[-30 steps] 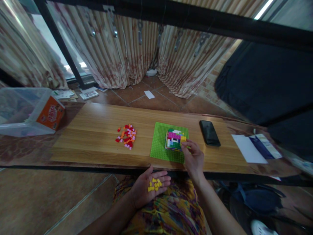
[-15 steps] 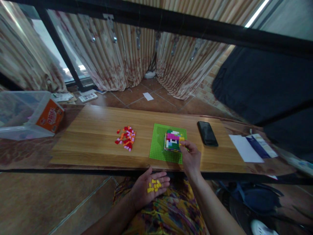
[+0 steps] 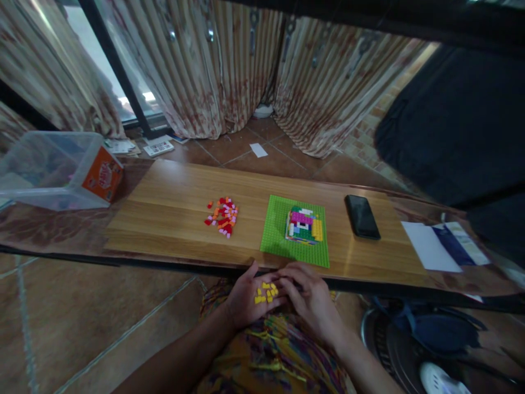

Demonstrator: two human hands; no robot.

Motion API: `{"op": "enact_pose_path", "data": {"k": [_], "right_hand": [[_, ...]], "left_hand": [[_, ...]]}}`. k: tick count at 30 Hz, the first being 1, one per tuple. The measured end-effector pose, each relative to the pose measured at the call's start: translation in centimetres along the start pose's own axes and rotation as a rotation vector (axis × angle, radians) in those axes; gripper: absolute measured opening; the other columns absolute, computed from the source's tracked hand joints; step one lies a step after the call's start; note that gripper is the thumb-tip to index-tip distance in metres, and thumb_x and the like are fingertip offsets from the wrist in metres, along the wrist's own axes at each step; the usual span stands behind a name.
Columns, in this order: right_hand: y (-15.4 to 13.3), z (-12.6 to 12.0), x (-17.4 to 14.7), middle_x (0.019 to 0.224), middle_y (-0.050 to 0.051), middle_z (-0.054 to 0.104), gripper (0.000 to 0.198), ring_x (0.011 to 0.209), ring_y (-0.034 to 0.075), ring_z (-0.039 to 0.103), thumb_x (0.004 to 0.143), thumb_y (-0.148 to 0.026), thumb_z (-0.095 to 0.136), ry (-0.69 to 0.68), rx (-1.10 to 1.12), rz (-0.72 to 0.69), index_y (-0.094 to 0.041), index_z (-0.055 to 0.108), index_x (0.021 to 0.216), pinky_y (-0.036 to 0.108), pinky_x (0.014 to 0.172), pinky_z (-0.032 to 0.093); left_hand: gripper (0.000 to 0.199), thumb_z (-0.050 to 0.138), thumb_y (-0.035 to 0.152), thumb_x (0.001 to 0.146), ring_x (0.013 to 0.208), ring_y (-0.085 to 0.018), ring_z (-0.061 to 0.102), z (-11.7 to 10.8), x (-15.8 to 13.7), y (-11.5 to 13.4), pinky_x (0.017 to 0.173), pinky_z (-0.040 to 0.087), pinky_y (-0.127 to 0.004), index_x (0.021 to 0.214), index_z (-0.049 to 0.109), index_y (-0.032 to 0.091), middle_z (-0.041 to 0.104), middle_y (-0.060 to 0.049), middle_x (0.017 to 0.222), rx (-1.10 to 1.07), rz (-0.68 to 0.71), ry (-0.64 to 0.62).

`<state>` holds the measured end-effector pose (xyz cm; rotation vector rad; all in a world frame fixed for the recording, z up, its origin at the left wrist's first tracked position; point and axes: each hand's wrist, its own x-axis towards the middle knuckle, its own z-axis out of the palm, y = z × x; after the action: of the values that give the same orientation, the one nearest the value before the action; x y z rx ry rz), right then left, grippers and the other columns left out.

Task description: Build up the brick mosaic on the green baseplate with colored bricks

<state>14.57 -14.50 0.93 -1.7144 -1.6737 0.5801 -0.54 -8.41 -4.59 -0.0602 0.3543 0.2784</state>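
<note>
My left hand (image 3: 250, 300) is palm up over my lap, fingers stretched out, carrying several small yellow building bricks (image 3: 266, 292). My right hand (image 3: 309, 293) reaches across to its fingers, fingertips curled together beside the bricks. Whether a brick is between those fingertips is hidden. Beyond both hands, a green baseplate (image 3: 274, 241) lies on the table. On it stands a low, multicoloured brick build (image 3: 302, 225) with a pink strip on top and yellow bricks along its right side. Left of the plate is a loose pile of red, orange and pink bricks (image 3: 225, 216).
A black phone (image 3: 362, 216) lies right of the baseplate on the wooden table (image 3: 164, 219). Farther right are white paper (image 3: 430, 246) and a packet (image 3: 453, 246). A clear plastic bin (image 3: 53, 164) with an orange label stands at the left end. A dark bar crosses overhead.
My right hand has left the right side of the brick build and come down to my left palm. More yellow now shows on the build's right side. The view has tilted down and shifted.
</note>
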Motion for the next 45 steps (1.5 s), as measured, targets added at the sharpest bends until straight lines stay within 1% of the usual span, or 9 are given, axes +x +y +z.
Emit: {"op": "enact_pose_path", "data": {"k": [2,7,11,14,18,22,25,35,45], "right_hand": [[0.0,1.1,-0.9,0.094,0.006,0.062,0.016,0.090,0.020,0.057,0.085,-0.024,0.053,-0.071,-0.078,-0.020,-0.023,0.065,0.095,0.035,0.079,0.048],[0.8,3.1,-1.4,0.086,0.006,0.062,0.013,0.085,0.022,0.054,0.084,-0.022,0.054,-0.088,-0.238,-0.028,-0.022,0.066,0.089,0.038,0.075,0.045],[0.6,2.8,-1.1,0.082,0.006,0.062,0.016,0.082,0.020,0.055,0.086,-0.021,0.050,-0.083,-0.200,-0.049,-0.022,0.066,0.083,0.036,0.075,0.044],[0.3,1.6,-0.6,0.085,0.004,0.064,0.017,0.082,0.018,0.057,0.088,-0.022,0.048,-0.073,-0.076,0.005,-0.022,0.064,0.086,0.034,0.075,0.046],[1.0,-0.7,0.7,0.086,0.004,0.065,0.015,0.083,0.018,0.059,0.087,-0.027,0.051,0.115,0.009,0.087,-0.023,0.065,0.089,0.033,0.075,0.048],[2.4,-2.7,2.8,0.090,0.005,0.064,0.016,0.087,0.019,0.060,0.084,-0.033,0.054,0.382,0.007,0.071,-0.023,0.066,0.087,0.036,0.079,0.048],[3.6,-3.4,4.1,0.089,0.005,0.063,0.018,0.086,0.019,0.059,0.082,-0.035,0.057,0.500,-0.030,0.080,-0.022,0.068,0.084,0.037,0.080,0.048],[6.4,-2.6,4.5,0.100,0.006,0.055,0.017,0.095,0.019,0.054,0.077,-0.035,0.062,0.581,0.000,0.152,-0.021,0.070,0.082,0.039,0.086,0.044],[7.3,-1.7,5.2,0.101,0.007,0.058,0.017,0.092,0.019,0.057,0.068,-0.032,0.068,0.623,0.437,0.312,-0.017,0.066,0.076,0.033,0.074,0.048]], "left_hand": [[0.064,0.031,0.053,0.087,0.105,-0.024,0.054,0.5,0.0,0.0,0.093,0.034,-0.035,0.128,0.044,0.005,0.060,-0.016,0.109,-0.015,0.004,-0.034],[0.065,0.032,0.053,0.087,0.101,-0.022,0.055,1.1,-0.1,0.0,0.086,0.036,-0.028,0.130,0.042,0.004,0.060,-0.015,0.108,-0.027,-0.034,-0.072],[0.066,0.030,0.054,0.087,0.102,-0.023,0.055,0.7,0.0,-0.1,0.090,0.035,-0.032,0.131,0.041,0.004,0.059,-0.017,0.110,-0.007,-0.018,-0.074],[0.068,0.031,0.055,0.086,0.107,-0.025,0.053,0.2,0.0,-0.1,0.096,0.033,-0.036,0.131,0.040,0.003,0.059,-0.018,0.112,0.022,0.000,-0.023],[0.072,0.037,0.055,0.084,0.116,-0.027,0.049,-0.5,0.1,0.1,0.099,0.030,-0.038,0.131,0.038,0.001,0.057,-0.021,0.118,0.080,-0.033,0.058],[0.071,0.039,0.054,0.084,0.120,-0.028,0.045,-1.0,0.1,0.3,0.100,0.030,-0.038,0.132,0.038,0.001,0.052,-0.022,0.126,0.096,-0.048,0.049],[0.069,0.039,0.053,0.085,0.120,-0.028,0.046,-1.3,0.1,0.4,0.101,0.030,-0.038,0.132,0.039,0.002,0.050,-0.022,0.129,0.084,-0.050,0.026],[0.067,0.037,0.053,0.086,0.110,-0.025,0.054,-1.2,0.0,0.3,0.100,0.031,-0.037,0.129,0.044,0.002,0.054,-0.021,0.125,0.074,-0.053,0.051],[0.065,0.037,0.050,0.087,0.108,-0.025,0.055,-1.0,-0.1,0.3,0.100,0.031,-0.037,0.128,0.045,0.001,0.054,-0.021,0.124,0.050,-0.058,0.065]]}}
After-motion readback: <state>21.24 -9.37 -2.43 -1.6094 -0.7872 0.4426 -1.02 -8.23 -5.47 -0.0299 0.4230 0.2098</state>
